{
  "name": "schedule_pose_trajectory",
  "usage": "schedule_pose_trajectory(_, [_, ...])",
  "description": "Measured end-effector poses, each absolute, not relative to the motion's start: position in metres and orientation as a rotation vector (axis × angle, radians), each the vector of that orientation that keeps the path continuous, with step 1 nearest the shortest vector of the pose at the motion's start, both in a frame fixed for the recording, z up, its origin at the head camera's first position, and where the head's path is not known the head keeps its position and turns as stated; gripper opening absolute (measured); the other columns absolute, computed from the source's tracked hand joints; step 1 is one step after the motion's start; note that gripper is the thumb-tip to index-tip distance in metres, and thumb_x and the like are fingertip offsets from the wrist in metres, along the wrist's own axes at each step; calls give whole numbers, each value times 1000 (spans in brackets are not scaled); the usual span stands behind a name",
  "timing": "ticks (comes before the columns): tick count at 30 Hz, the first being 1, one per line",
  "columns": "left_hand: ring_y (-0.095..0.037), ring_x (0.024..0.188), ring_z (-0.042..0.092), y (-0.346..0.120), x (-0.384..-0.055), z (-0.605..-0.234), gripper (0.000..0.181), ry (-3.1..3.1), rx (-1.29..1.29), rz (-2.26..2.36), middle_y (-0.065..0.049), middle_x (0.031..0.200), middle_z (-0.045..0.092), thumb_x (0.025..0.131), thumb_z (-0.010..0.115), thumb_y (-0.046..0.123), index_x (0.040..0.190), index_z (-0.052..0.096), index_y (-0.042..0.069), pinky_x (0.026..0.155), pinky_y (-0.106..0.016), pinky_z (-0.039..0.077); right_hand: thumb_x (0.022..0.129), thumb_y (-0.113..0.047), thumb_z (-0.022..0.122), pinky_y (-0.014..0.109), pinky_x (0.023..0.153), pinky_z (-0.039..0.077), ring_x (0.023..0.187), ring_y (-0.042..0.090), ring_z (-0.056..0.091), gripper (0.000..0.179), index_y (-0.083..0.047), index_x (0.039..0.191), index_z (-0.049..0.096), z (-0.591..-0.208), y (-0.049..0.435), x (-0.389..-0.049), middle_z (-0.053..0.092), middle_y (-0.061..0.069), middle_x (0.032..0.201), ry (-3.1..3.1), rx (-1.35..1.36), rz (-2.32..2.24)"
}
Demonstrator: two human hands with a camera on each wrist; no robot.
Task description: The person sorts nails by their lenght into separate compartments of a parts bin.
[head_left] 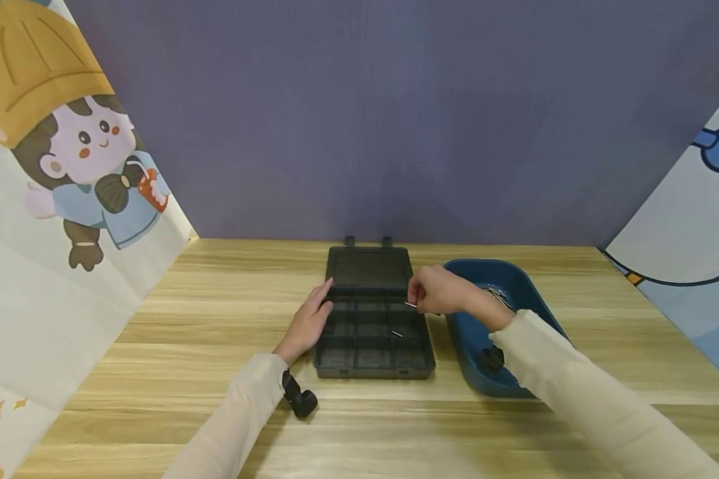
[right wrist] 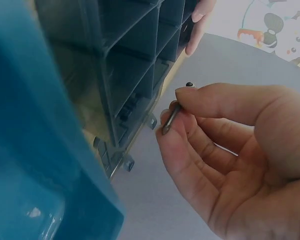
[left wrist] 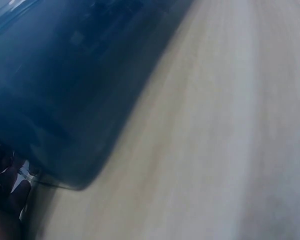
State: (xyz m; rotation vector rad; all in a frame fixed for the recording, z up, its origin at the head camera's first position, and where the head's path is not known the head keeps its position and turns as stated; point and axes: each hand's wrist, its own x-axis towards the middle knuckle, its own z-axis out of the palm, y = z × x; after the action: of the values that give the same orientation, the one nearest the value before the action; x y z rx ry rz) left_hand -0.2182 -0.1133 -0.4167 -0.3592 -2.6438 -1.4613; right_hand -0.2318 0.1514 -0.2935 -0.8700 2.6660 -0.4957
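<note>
My right hand (head_left: 440,290) pinches a short metal pin (right wrist: 174,114) between thumb and forefinger, above the right side of a dark translucent compartment box (head_left: 373,372). The pin is thin and silvery, with a rounded end and a dark end. A similar small pin (head_left: 397,334) lies inside the box, toward the right. Along the box's left edge, my left hand (head_left: 308,319) rests with its fingers extended. In the left wrist view only some dark fingers (left wrist: 20,195) show at the left border. The box lid (head_left: 368,267) lies flung back, away from me.
To the right of the box stands a deep blue bin (head_left: 464,362), with several metal pieces (head_left: 498,295) inside; my right forearm crosses over it. A purple-grey panel (head_left: 395,120) rises behind the wooden table (head_left: 216,319). Printed cartoon panels stand at both sides.
</note>
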Motion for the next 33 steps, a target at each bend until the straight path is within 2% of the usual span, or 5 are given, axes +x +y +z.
schedule_pose_trajectory(22, [-34, 142, 28, -114, -217, -416, 50, -2637, -379, -1465, -13, 153, 34, 101, 38, 14, 150, 29, 7, 113, -53, 25, 78, 4, 62, 22, 57, 43, 59, 10, 51, 11, -4, 83, 68, -308, 126, -231, 63, -1, 69, 2662, -867, -419])
schedule_pose_trajectory(33, [-40, 138, 32, -116, -215, -418, 52, -2579, -447, -1429, -16, 149, 37, 99, 36, 17, 149, 30, 5, 110, -56, 27, 77, 7, 60, 22, 54, 41, 53, 9, 47, 14, -3, 83, 69, -313, 124, -230, 60, -1, 65, 2644, -829, -413])
